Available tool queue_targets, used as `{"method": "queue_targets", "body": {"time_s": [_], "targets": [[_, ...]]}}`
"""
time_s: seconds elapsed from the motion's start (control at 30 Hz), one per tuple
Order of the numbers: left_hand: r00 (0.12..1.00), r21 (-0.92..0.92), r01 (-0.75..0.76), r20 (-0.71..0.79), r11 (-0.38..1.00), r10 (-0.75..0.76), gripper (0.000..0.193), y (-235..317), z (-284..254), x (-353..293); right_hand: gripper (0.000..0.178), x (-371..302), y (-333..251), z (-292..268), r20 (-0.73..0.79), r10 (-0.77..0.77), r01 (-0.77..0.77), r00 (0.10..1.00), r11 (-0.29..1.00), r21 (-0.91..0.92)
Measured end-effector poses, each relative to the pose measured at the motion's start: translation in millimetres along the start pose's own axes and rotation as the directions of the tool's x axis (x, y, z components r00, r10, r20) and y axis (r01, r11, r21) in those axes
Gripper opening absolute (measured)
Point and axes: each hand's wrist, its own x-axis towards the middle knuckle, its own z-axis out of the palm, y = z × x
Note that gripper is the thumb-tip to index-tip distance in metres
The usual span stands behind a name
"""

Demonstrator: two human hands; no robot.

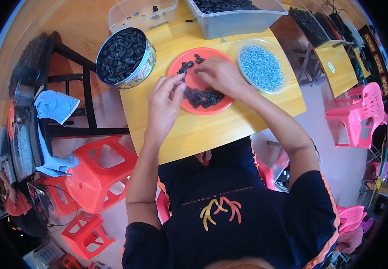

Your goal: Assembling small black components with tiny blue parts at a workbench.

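A red-orange plate point(224, 104) lies on the yellow table, with small knobbly black pieces point(203, 97) heaped along its near side and a few more at its far left. Over the plate's left rim, my left hand point(164, 99) has thumb and fingers pinched together at a small black piece point(183, 69). My right hand point(224, 76) reaches in from the right, its fingers bent down and drawn together over the plate. Whatever its fingertips hold is too small and partly hidden to tell. Both hands are close together, slightly apart.
A round tin point(148, 62) full of black pieces stands left of the plate. To the right is a clear round tub of pale blue beads point(261, 67). Two clear plastic bins point(230, 29) point(142, 15) sit at the back. Red stools point(97, 175) stand left of the table.
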Motion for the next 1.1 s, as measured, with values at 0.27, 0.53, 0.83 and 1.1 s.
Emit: {"method": "queue_targets", "body": {"time_s": [0.27, 0.53, 0.83, 1.1], "targets": [[0.981, -0.107, -0.189, -0.063, 0.976, 0.183, 0.024, 22, 25, 1, 0.024, -19, -47, -46, 0.416, 0.38, -0.522, 0.826, 0.239, 0.819], [0.967, -0.122, -0.241, -0.109, 0.963, 0.228, 0.02, 42, 31, -6, 0.023, -38, -57, -57, 0.43, 0.361, -0.445, 0.828, -0.045, 0.895], [0.99, -0.555, 0.13, 0.111, 0.822, -0.082, 0.016, 50, 33, -8, 0.019, -45, -69, -62, -0.056, 0.409, -0.219, 0.911, 0.595, 0.773], [0.948, -0.765, 0.317, 0.254, 0.561, -0.189, 0.016, 49, 36, -2, 0.017, -50, -73, -65, -0.145, 0.335, -0.138, 0.931, 0.691, 0.709]]}}
